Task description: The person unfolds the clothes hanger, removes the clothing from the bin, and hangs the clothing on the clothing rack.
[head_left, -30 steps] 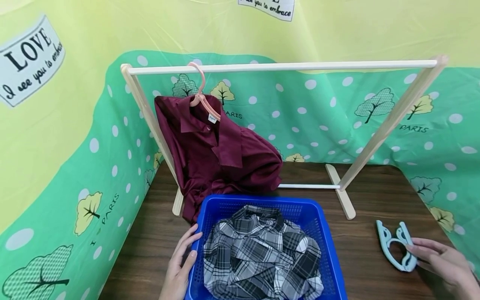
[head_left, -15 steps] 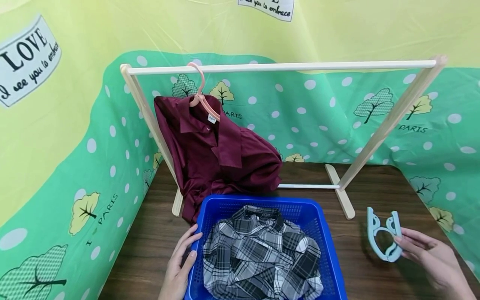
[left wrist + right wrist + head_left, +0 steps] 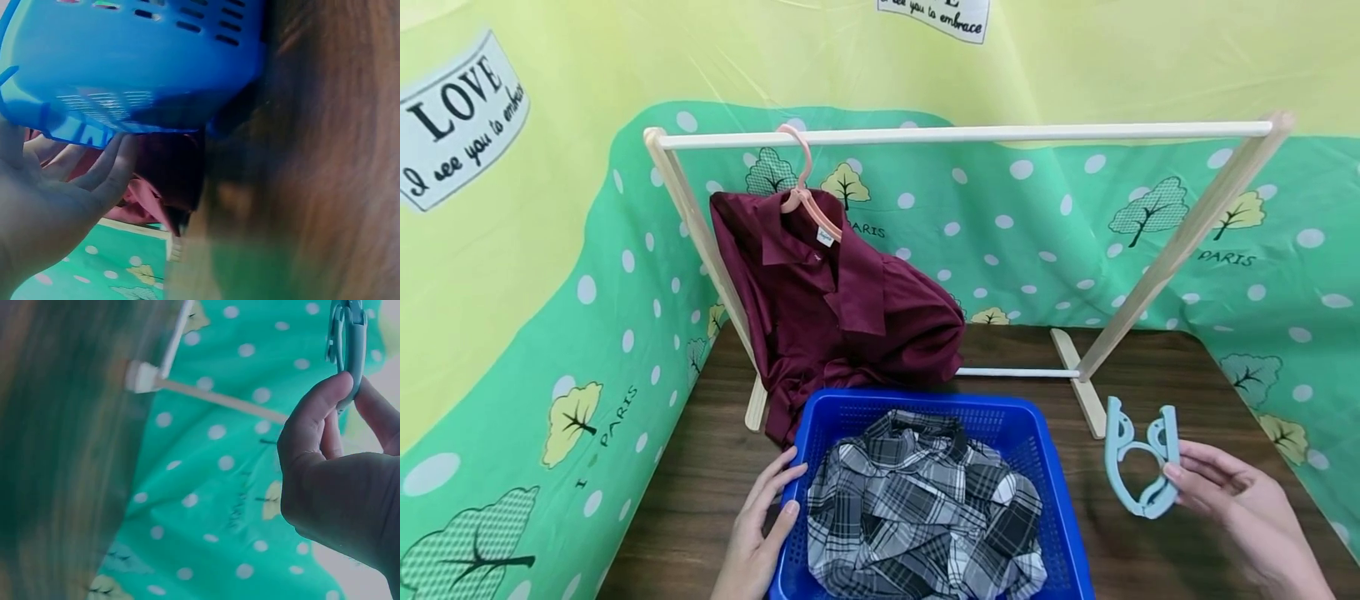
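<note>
A light-blue folding hanger [image 3: 1138, 467], its arms folded up, is pinched between the thumb and fingers of my right hand [image 3: 1247, 508], above the table's right side. The right wrist view shows that hanger [image 3: 355, 347] edge-on at the fingertips. My left hand [image 3: 758, 525] rests against the left rim of a blue plastic basket [image 3: 1060, 500], its fingers fairly straight. In the left wrist view those fingers [image 3: 109, 172] lie along the basket's outer side. Inside the basket is a crumpled black, grey and white plaid shirt [image 3: 917, 508].
Behind the basket stands a rack with a white rail [image 3: 1000, 133] and wooden legs. A maroon shirt [image 3: 850, 308] hangs at its left on a pink hanger [image 3: 805, 196], drooping to the basket's back edge. Patterned cloth [image 3: 587, 292] surrounds the dark wooden table [image 3: 700, 517].
My right hand has moved the blue hanger leftward and a little up, nearer to the basket. The left hand and the basket stay where they were.
</note>
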Demonstrator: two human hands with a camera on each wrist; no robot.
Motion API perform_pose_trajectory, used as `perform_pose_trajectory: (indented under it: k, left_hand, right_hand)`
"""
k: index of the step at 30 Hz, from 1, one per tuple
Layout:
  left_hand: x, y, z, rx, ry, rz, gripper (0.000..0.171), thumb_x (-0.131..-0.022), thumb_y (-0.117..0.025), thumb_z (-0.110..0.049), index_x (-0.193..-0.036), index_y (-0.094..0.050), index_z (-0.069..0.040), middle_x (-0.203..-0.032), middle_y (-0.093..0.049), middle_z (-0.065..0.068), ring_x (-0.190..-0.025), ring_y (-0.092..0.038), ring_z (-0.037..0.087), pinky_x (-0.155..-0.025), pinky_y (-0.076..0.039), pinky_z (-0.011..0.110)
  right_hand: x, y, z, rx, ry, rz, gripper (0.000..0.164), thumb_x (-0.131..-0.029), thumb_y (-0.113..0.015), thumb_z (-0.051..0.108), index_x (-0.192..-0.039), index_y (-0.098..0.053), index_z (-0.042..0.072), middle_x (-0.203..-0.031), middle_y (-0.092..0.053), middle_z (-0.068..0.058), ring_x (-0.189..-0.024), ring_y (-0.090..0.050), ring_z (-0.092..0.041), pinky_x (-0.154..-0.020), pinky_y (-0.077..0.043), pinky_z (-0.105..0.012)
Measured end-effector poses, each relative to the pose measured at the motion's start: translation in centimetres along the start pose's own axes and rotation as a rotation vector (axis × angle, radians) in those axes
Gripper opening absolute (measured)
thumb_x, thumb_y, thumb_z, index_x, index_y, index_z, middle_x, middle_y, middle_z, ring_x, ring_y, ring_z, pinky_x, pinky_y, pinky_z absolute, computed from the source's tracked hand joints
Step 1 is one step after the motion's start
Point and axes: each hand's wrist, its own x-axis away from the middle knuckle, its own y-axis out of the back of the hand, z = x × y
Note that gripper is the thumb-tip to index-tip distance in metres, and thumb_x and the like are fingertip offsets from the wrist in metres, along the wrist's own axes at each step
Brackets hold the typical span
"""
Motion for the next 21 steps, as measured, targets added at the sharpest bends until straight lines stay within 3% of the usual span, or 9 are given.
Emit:
perform_pose_trajectory:
  k: [4, 11, 16, 21]
  left_hand:
    - [-0.3, 0.4, -0.5, -0.112, -0.061, -0.009, 0.038, -0.109, -0.061, 0.000, -0.146, -0.070, -0.007, -0.162, -0.058, 0.008, -0.142, -0.058, 0.008, -0.100, -0.053, 0.019]
    - [-0.9, 0.4, -2.3, -0.257, -0.097, -0.064, 0.039, -0.106, -0.070, -0.002, -0.143, -0.073, -0.013, -0.151, -0.067, 0.002, -0.139, -0.062, 0.021, -0.113, -0.036, 0.007]
    - [-1.5, 0.2, -4.0, -0.306, -0.186, -0.089, 0.048, -0.100, -0.074, 0.002, -0.142, -0.073, -0.021, -0.146, -0.071, 0.001, -0.136, -0.062, 0.024, -0.115, -0.033, 0.010]
    - [-2.2, 0.1, -5.9, -0.316, -0.245, -0.020, 0.053, -0.100, -0.075, 0.003, -0.145, -0.071, -0.026, -0.146, -0.070, -0.006, -0.133, -0.067, 0.021, -0.116, -0.037, 0.011]
  right_hand:
    - [0.9, -1.0, 0.9, 0.024, 0.029, 0.015, 0.042, -0.108, -0.068, -0.003, -0.109, -0.081, 0.036, -0.101, -0.079, 0.014, -0.085, -0.076, -0.004, -0.071, -0.063, -0.024]
    - [2.2, -3.9, 1.2, 0.057, 0.100, 0.082, 0.043, -0.105, -0.067, -0.010, -0.117, -0.081, 0.029, -0.104, -0.079, 0.007, -0.088, -0.075, -0.008, -0.072, -0.063, -0.025]
    - [2.9, -5.7, 1.4, 0.084, 0.137, 0.150, 0.043, -0.102, -0.068, -0.015, -0.122, -0.081, 0.022, -0.106, -0.079, 0.003, -0.092, -0.075, -0.009, -0.073, -0.063, -0.026]
    - [3.4, -7.4, 1.7, 0.083, 0.213, 0.215, 0.045, -0.100, -0.066, -0.020, -0.123, -0.080, 0.015, -0.107, -0.079, -0.001, -0.091, -0.076, -0.012, -0.070, -0.063, -0.029]
